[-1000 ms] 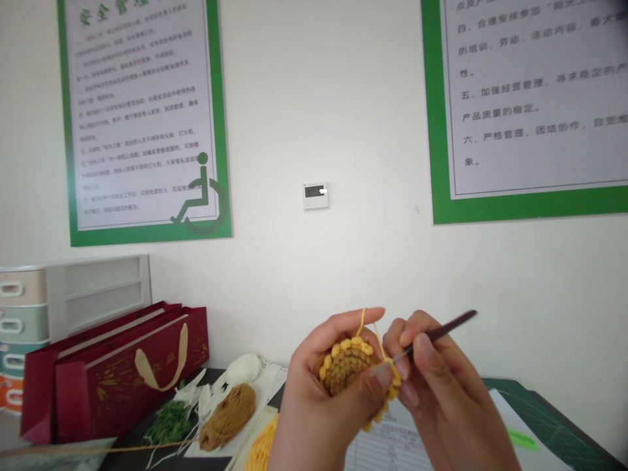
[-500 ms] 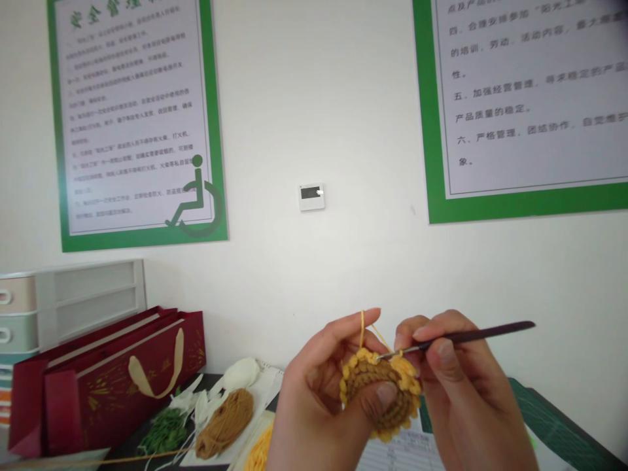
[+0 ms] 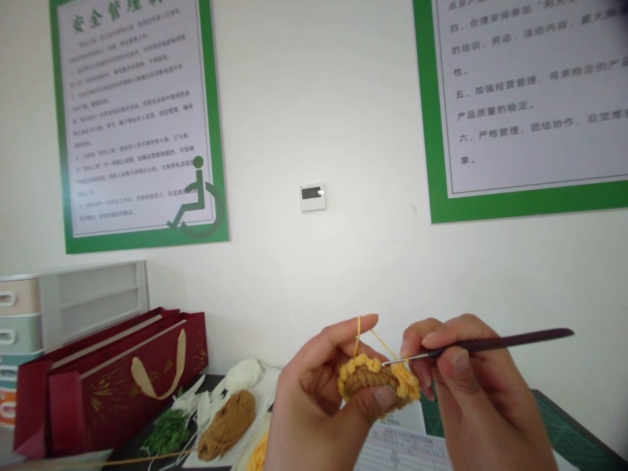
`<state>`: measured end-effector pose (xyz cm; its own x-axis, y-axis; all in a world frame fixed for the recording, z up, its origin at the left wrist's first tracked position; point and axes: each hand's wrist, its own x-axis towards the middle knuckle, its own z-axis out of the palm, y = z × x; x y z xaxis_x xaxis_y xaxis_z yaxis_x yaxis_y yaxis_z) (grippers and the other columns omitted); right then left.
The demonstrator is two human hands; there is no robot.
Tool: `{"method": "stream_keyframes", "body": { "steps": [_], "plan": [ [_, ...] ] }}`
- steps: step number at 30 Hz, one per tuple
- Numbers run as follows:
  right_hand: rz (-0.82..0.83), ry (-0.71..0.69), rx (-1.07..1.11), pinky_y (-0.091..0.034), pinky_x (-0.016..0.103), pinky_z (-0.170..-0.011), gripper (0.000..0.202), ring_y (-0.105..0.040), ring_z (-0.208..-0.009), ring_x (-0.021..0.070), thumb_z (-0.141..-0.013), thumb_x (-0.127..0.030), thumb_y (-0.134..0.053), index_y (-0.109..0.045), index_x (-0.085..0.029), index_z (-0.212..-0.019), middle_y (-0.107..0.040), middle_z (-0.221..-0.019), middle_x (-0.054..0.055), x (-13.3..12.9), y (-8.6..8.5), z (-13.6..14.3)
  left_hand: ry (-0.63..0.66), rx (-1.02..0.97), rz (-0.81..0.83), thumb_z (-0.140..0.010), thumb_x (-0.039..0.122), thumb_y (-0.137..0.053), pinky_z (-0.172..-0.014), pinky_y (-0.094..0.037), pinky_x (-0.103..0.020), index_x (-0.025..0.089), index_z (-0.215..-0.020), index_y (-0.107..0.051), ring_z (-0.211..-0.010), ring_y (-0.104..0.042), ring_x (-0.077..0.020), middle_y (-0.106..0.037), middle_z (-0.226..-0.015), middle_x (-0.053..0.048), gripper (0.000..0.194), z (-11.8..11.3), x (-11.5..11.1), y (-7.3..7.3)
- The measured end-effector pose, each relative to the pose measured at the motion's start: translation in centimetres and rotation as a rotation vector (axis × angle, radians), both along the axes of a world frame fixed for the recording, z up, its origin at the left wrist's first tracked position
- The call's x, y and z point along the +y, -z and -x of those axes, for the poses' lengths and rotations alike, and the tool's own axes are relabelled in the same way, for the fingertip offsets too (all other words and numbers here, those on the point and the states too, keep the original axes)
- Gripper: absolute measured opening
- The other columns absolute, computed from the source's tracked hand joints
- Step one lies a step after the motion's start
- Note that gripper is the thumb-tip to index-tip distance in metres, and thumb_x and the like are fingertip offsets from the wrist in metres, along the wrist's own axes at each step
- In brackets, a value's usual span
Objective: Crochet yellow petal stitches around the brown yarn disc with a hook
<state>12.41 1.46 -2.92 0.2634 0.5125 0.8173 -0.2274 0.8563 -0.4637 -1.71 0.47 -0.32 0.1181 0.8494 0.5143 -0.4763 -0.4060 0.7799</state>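
Note:
My left hand [image 3: 333,392] pinches a round crochet piece [image 3: 366,381], brown in the middle with a yellow scalloped edge, thumb pressed on its front. Yellow yarn [image 3: 358,333] loops over the raised left index finger and runs down to the work. In my right hand [image 3: 471,373] is a crochet hook [image 3: 510,341] with a dark handle, held like a pen. Its thin metal tip meets the yellow edge near the top of the piece. A yellow loop sits around the metal shaft close to the right fingertips.
On the table at left lie a brown yarn ball [image 3: 228,424], green yarn [image 3: 167,432], white yarn [image 3: 244,375] and yellow yarn [image 3: 258,454]. Dark red gift bags [image 3: 112,379] stand beside stacked drawers [image 3: 19,333]. Printed papers [image 3: 402,448] and a green cutting mat [image 3: 574,425] lie below my hands.
The crochet piece has tilted, so its round face shows flatter. My right hand and the hook have shifted right, drawing away from the left hand, with more of the metal shaft showing.

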Motion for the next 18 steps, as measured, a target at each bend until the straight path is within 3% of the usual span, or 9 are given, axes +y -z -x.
{"method": "stream_keyframes", "body": {
  "steps": [6, 18],
  "plan": [
    [0.021, -0.001, 0.006, -0.048, 0.021, -0.056, 0.016, -0.055, -0.064, 0.0105, -0.100, -0.041, -0.058, -0.066, -0.028, -0.094, -0.066, -0.079, -0.001, 0.02, 0.15, -0.06, 0.058, -0.038, 0.013, -0.064, 0.012, -0.093, -0.062, -0.056, -0.020, 0.022, -0.107, -0.083, -0.067, -0.067, -0.0124, -0.071, -0.081, -0.002, 0.045, 0.04, 0.11, 0.03],
    [-0.022, 0.043, 0.010, -0.046, 0.023, -0.054, 0.014, -0.055, -0.062, 0.0114, -0.100, -0.036, -0.059, -0.067, -0.027, -0.095, -0.070, -0.081, 0.002, -0.17, -0.09, -0.41, 0.033, -0.012, 0.032, -0.064, 0.015, -0.094, -0.062, -0.056, -0.020, 0.023, -0.107, -0.083, -0.070, -0.067, -0.0135, -0.072, -0.082, -0.002, 0.045, 0.09, -0.19, -0.07]
  ]
}}
